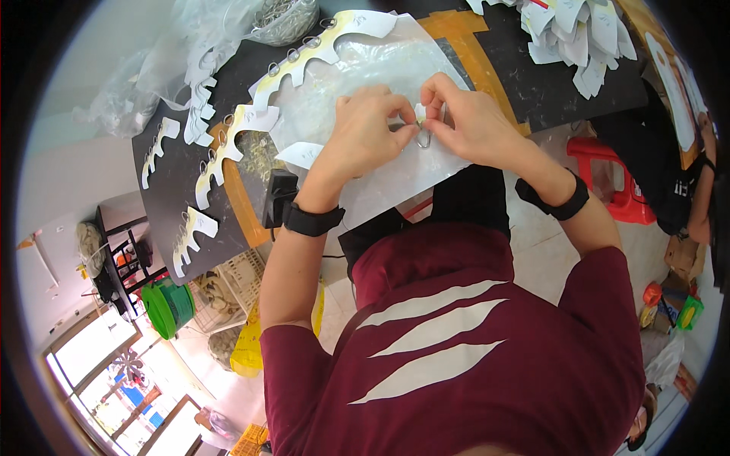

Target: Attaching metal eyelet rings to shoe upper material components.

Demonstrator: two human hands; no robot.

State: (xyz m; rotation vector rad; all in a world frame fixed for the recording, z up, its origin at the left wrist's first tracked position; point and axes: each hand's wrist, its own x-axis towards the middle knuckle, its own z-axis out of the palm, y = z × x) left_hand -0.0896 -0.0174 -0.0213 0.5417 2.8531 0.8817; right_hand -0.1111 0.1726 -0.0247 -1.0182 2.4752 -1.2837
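My left hand (363, 131) and my right hand (480, 125) meet over the clear plastic sheet (342, 80) on the dark table. Thumb and forefinger of each are pinched together around a small silver metal ring (423, 140), which hangs below the fingertips. A small whitish piece (420, 112) shows between the two pinches; its kind is too small to tell. Left of my hands, a scalloped white paper strip (298, 61) carries several similar rings along its edge. A white paper piece (301, 154) lies partly under my left forearm.
More scalloped strips with rings (222, 152) lie at the table's left. A bag of metal rings (283, 21) stands at the far side. White paper pieces (572, 34) are heaped at far right. Another person's arm (704, 182) and a red stool (608, 178) are at the right.
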